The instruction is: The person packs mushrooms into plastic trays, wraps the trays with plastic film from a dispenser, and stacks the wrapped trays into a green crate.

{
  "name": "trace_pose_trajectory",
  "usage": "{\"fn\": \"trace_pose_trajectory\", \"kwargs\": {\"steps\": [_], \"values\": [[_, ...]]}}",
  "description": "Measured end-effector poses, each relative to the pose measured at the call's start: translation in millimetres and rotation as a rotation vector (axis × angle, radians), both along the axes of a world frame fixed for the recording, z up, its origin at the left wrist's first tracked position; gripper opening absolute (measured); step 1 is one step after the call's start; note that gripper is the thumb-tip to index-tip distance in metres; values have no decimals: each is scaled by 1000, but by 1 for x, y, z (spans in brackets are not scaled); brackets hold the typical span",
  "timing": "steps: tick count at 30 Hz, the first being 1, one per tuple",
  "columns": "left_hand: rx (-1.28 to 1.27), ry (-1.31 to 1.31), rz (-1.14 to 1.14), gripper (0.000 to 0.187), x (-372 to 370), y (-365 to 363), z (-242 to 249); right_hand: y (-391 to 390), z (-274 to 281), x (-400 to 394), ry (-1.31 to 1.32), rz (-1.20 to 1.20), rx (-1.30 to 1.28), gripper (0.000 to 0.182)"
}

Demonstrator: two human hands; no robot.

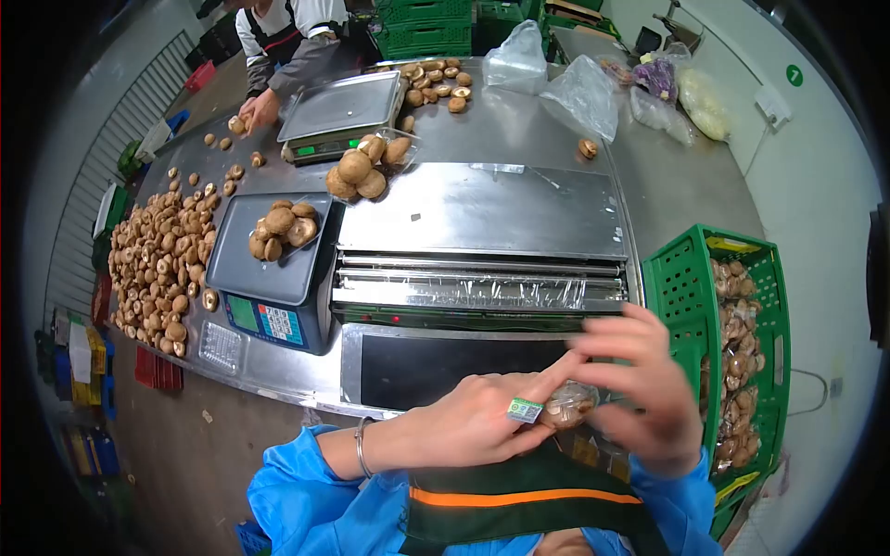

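A film-wrapped pack of mushrooms [567, 406] is held in my left hand [473, 412], low in front of the apron. A green and white label [525, 410] shows at the fingers of that hand, beside the pack; whether it sticks to skin or film is unclear. My right hand [649, 385], blurred by motion, is just right of the pack with its fingers apart. Beyond both hands lies a dark flat panel [445, 371] at the front of the wrapping machine [482, 208].
Loose mushrooms [162, 259] are heaped at the left. Mushrooms [281, 225] sit on the near scale [222, 264]; a bagged group [355, 169] lies by the far scale [338, 102]. A co-worker's hand [262, 108] touches mushrooms. A green crate [681, 315] with packs stands right.
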State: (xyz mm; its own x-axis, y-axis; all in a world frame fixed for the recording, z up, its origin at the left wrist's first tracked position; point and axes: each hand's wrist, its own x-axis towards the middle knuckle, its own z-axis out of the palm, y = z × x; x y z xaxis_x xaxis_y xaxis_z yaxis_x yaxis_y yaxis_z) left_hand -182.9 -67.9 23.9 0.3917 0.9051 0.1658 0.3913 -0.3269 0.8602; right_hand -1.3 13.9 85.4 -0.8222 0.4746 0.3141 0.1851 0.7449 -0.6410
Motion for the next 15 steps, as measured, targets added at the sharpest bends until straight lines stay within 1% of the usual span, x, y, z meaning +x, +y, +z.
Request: {"fn": "trace_pose_trajectory", "kwargs": {"steps": [1, 2, 3, 4, 5, 7, 8, 9, 11, 12, 13, 14, 15], "values": [[11, 8, -8, 73, 0, -1, 1, -5, 7, -17, -96, 20, 72, 21], [58, 15, -23, 71, -1, -4, 0, -4, 4, -22, -88, 13, 84, 21], [104, 21, -36, 69, -3, -7, -2, -1, -6, -28, -60, 118, 6, 18], [21, 63, -64, 70, -6, -11, -10, 1, -10, -31, -38, 229, -72, 16], [31, 61, -58, 70, -9, -13, -8, 0, -8, -32, -41, 235, -62, 16], [-106, -94, 139, 71, -11, -16, -5, -4, -3, -28, 76, 350, -91, 11], [-357, -119, 259, 72, -13, -17, 1, -5, 9, -21, 171, 310, -219, 11], [-254, -229, 371, 66, -14, -19, -19, -4, 14, -11, 371, 208, -275, 9], [-408, -692, 542, 56, -24, -22, -42, 11, 22, 22, 480, 168, -397, 6], [-444, -841, 588, 51, -28, -25, -45, 13, 24, 24, 497, 130, -393, 6], [-480, -993, 637, 47, -30, -26, -48, 15, 25, 27, 124, 144, -368, 8], [-472, -1128, 618, 44, -30, -24, -51, 16, 26, 31, -251, 154, -350, 10], [-467, -1149, 617, 42, -31, -23, -54, 15, 22, 31, -239, 119, -356, 10]]}}
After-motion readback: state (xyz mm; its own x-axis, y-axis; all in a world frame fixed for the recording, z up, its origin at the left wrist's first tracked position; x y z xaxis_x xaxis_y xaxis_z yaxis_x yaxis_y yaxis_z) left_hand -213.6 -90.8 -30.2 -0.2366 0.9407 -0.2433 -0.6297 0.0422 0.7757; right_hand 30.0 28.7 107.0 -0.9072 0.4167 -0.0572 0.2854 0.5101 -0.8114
